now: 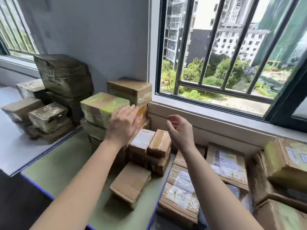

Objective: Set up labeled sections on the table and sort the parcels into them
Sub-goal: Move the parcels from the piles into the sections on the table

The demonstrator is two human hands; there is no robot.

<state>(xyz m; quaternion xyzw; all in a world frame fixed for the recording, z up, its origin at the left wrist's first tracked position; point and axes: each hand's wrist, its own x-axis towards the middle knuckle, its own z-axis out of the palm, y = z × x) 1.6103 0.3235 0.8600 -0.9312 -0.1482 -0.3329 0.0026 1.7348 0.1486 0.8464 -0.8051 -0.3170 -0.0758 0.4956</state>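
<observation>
The left hand (123, 123) presses, fingers straight, against the top parcel (103, 107) of a stack (93, 129) in the worktop (54, 173) corner. The right hand (180, 130) hovers loosely curled and empty. A one-sided push could topple the stack onto the small parcels (149, 143) beside it.

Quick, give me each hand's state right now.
Left hand: open, fingers flat against the side of the green-tinted parcel.
Right hand: open, loosely curled, holding nothing.

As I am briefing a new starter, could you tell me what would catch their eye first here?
The left hand rests flat against a green-tinted taped parcel atop a stack left of centre, while the right hand hovers empty beside it. Behind, a barred window shows bright buildings.
</observation>
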